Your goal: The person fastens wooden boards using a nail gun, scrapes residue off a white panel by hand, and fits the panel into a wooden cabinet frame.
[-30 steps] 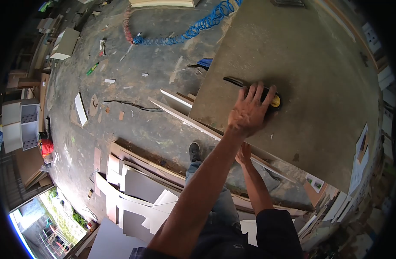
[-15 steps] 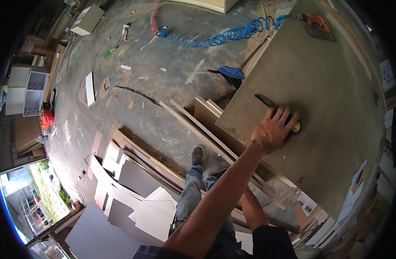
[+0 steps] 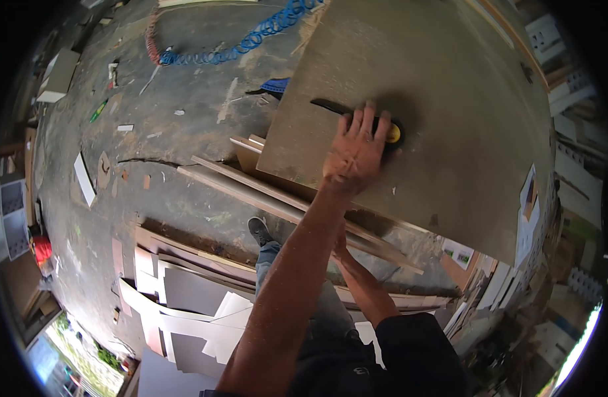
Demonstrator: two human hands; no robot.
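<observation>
My left hand (image 3: 354,153) reaches over the large brown board (image 3: 449,178), its fingers curled round a black and yellow tape measure (image 3: 394,133). A thin, dark, slightly curved piece (image 3: 329,105) juts out to the left of the fingers; I cannot tell whether it is attached to anything under the hand. My right hand (image 3: 339,246) is lower, below the board's near edge, and mostly covered by my left forearm. Its fingers do not show. Narrow wooden strips (image 3: 251,192) run beside and beneath that edge.
White and grey offcut panels (image 3: 191,317) lie stacked at lower left, near my shoe (image 3: 259,230). A coiled blue air hose (image 3: 251,43) crosses the floor at the top. A blue broom head (image 3: 275,86) rests by the board's left edge. Printed sheets (image 3: 527,215) lie on the right.
The view has turned to the right, so the scene sits further left. The orange tool on the board has left the view. My left hand is still on the tape measure.
</observation>
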